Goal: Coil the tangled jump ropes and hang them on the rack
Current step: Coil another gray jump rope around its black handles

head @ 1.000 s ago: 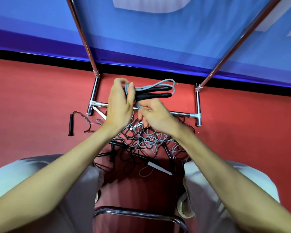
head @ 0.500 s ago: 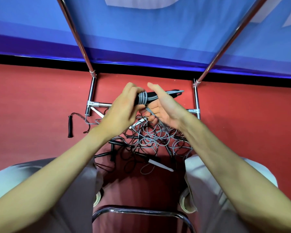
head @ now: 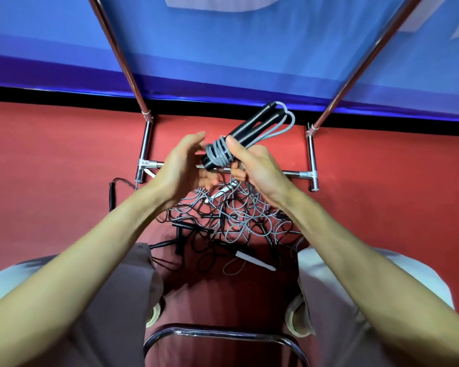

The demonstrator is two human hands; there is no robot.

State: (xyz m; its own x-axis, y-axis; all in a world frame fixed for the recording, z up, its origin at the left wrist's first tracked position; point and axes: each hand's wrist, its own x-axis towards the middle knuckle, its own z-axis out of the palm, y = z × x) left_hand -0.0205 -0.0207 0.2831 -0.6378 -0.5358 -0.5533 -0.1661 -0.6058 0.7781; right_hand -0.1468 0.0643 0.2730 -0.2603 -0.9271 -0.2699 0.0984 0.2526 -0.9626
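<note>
My right hand [head: 252,165] is wrapped around the grey jump rope [head: 247,137], thumb pressed over the turns of cord wound round its two black handles, and I hold the bundle up in the air above the rack's lower crossbar [head: 292,174], its handles pointing up toward the far right post. My left hand [head: 182,165] is just beside the bundle with fingers loosely extended, gripping nothing that I can see, though its fingertips are blurred. I judge the step in hand to be finishing the wrap and securing its tail. To do that well I should keep my right thumb firmly on the last turn so the coils do not spring loose, use my left hand to find the free end and tuck it under a turn, and keep the folded loops at the far end of the handles even, since those are what I would slip over the rack [head: 146,144]. A strand seems to trail down from under my right hand toward the pile, but I cannot tell whether it belongs to this rope; I should check before lifting, or I may drag the heap along. The remaining tangled ropes [head: 231,215] lie on the red floor [head: 51,168] between my knees and the crossbar, with one black handle [head: 112,193] apart at the left.
</note>
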